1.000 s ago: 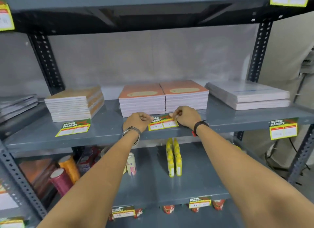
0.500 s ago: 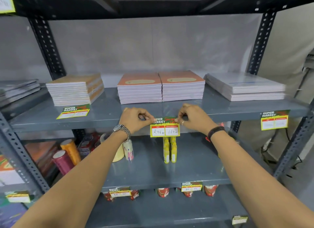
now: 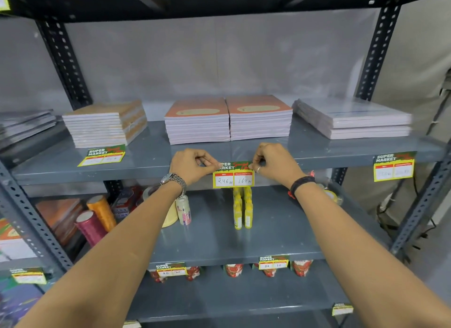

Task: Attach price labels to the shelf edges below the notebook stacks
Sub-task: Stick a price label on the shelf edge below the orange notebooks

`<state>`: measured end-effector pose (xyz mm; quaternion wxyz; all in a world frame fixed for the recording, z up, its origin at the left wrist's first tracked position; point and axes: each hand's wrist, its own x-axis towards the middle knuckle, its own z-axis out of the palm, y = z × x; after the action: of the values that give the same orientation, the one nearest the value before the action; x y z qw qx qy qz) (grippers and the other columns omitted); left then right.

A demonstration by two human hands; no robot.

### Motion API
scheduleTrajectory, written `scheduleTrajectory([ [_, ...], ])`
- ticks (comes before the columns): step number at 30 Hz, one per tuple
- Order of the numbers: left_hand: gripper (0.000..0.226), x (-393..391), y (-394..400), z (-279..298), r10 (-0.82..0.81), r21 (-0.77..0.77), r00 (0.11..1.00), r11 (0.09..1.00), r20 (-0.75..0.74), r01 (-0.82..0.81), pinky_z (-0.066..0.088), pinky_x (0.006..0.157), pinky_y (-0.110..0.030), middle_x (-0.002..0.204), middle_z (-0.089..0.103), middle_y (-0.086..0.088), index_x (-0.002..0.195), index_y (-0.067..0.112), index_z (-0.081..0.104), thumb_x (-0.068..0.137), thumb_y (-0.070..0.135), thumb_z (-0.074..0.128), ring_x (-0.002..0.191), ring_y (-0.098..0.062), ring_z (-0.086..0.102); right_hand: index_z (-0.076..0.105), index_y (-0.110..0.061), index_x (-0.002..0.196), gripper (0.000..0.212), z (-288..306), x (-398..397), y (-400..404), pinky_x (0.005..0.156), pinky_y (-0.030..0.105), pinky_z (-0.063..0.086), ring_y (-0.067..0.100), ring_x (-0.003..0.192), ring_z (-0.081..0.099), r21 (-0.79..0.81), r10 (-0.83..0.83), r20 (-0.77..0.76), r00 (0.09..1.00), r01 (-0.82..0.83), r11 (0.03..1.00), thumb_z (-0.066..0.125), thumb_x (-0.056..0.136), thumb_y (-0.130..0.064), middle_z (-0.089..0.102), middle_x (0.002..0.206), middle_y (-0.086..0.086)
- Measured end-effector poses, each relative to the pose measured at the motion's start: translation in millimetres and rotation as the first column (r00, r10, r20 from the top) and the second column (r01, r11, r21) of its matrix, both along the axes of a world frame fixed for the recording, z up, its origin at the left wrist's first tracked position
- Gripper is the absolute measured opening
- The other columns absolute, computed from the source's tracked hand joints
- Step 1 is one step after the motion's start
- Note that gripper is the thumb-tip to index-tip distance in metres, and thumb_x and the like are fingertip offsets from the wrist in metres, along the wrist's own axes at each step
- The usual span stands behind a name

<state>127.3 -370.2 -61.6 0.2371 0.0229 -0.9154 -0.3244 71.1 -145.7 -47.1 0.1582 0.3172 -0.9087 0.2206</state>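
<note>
A yellow, red and green price label (image 3: 233,178) hangs over the front edge of the grey shelf (image 3: 317,160), below two side-by-side orange notebook stacks (image 3: 228,118). My left hand (image 3: 192,165) pinches the label's top left corner. My right hand (image 3: 274,162) pinches its top right corner. The label's top part lies folded on the shelf top and its price boxes face forward. A second label (image 3: 103,155) lies flat on the shelf in front of the tan notebook stack (image 3: 105,123). A third label (image 3: 393,167) hangs on the edge below the wrapped white stack (image 3: 353,118).
On the shelf below stand yellow bottles (image 3: 241,209), a small white bottle (image 3: 184,210), a tape roll (image 3: 170,215) and orange and magenta thread spools (image 3: 94,220). Perforated uprights (image 3: 375,51) frame the rack. Lower shelf edges carry more labels (image 3: 273,263).
The label went from lying on the shelf top to hanging over its front edge. Both hands moved forward and down with it, and the view tilted down.
</note>
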Motion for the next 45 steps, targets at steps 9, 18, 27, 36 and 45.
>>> scheduleTrajectory([
  [9,0.025,1.9,1.6,-1.8,-0.012,-0.044,0.999,0.999,-0.045,0.01,0.037,0.054,-0.019,0.064,0.068,0.013,0.062,0.029,0.065,0.062,0.051,0.077,0.057,0.006,0.053,0.063,-0.006,0.074,0.016,-3.1,3.3,-2.1,0.066,0.034,0.049,0.027,0.077,0.06,-0.054,-0.02,-0.008,1.0,0.02,0.998,0.076,0.073,-0.015,0.059,0.084,0.008],
  [18,0.037,-9.4,7.3,-16.1,-0.172,-0.43,0.983,0.894,-0.066,0.127,0.043,0.101,-0.04,0.134,0.054,0.011,0.124,0.034,0.055,0.09,0.047,0.047,0.127,-0.009,0.046,0.049,-0.01,0.126,0.081,-25.8,9.6,-25.2,0.116,0.043,0.022,0.026,0.131,0.045,-0.095,-0.168,0.06,0.984,0.173,0.98,0.053,0.073,-0.07,0.06,0.129,0.011],
  [27,0.038,-15.3,7.2,-18.6,-0.149,-0.428,0.985,0.898,-0.084,0.099,0.043,0.101,-0.029,0.134,0.052,0.017,0.122,0.038,0.055,0.087,0.052,0.049,0.127,-0.003,0.043,0.052,-0.011,0.129,0.052,-33.3,3.5,-24.5,0.114,0.039,0.028,0.025,0.134,0.043,-0.106,-0.15,-0.042,0.988,0.145,0.984,0.061,0.084,-0.035,0.051,0.142,0.009],
  [36,0.045,-10.2,-6.8,-13.2,-0.213,-0.326,0.977,0.924,-0.01,0.198,0.044,0.104,-0.039,0.132,0.054,0.011,0.125,0.034,0.054,0.081,0.046,0.049,0.127,-0.01,0.045,0.043,-0.012,0.136,0.049,-21.0,-6.4,-6.5,0.117,0.041,0.026,0.024,0.14,0.032,0.018,0.006,0.093,0.996,-0.008,1.0,0.053,0.089,-0.007,0.038,0.151,0.005],
  [45,0.057,-11.2,16.9,-18.2,0.054,-0.2,0.987,0.976,-0.149,-0.083,0.057,0.073,-0.034,0.107,0.07,0.018,0.098,0.044,0.068,0.059,0.08,0.047,0.102,-0.009,0.064,0.052,-0.017,0.13,0.065,-28.4,2.3,-15.3,0.112,0.039,0.03,0.02,0.136,0.041,-0.136,-0.103,0.062,0.993,0.11,0.984,0.057,0.08,-0.058,0.05,0.143,0.003],
])
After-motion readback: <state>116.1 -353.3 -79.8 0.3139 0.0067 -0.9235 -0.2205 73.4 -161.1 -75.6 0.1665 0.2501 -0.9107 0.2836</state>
